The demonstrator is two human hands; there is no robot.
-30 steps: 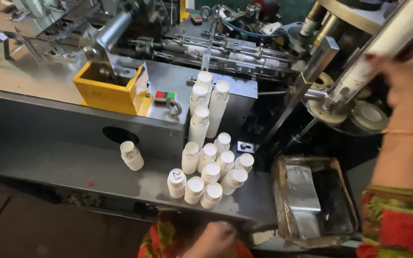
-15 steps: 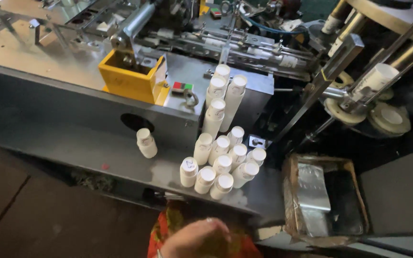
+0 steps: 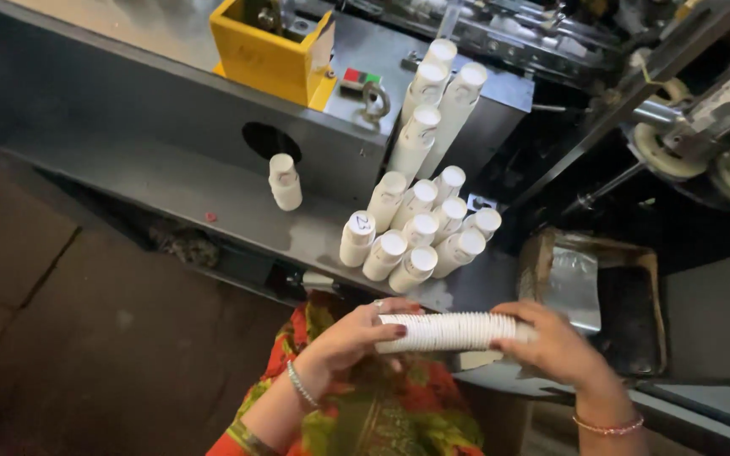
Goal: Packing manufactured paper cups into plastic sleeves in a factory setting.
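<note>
Both hands, left hand (image 3: pixel 350 338) and right hand (image 3: pixel 551 346), pinch the ends of a white cup stack (image 3: pixel 449 332) held sideways below upright cup stacks (image 3: pixel 416 236) on the grey shelf (image 3: pixel 171 181).

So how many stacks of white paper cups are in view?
16, some maybe hidden: one held stack sideways between left hand and right hand, one lone stack on the grey shelf, ten in a cluster beside it, four tall stacks leaning on the machine behind.

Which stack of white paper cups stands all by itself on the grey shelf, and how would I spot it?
Start at the yellow box on the machine and look down to the round dark hole in the grey panel. Just below it on the grey shelf stands the short stack of cups, alone, well left of the crowded cluster of stacks.
</note>
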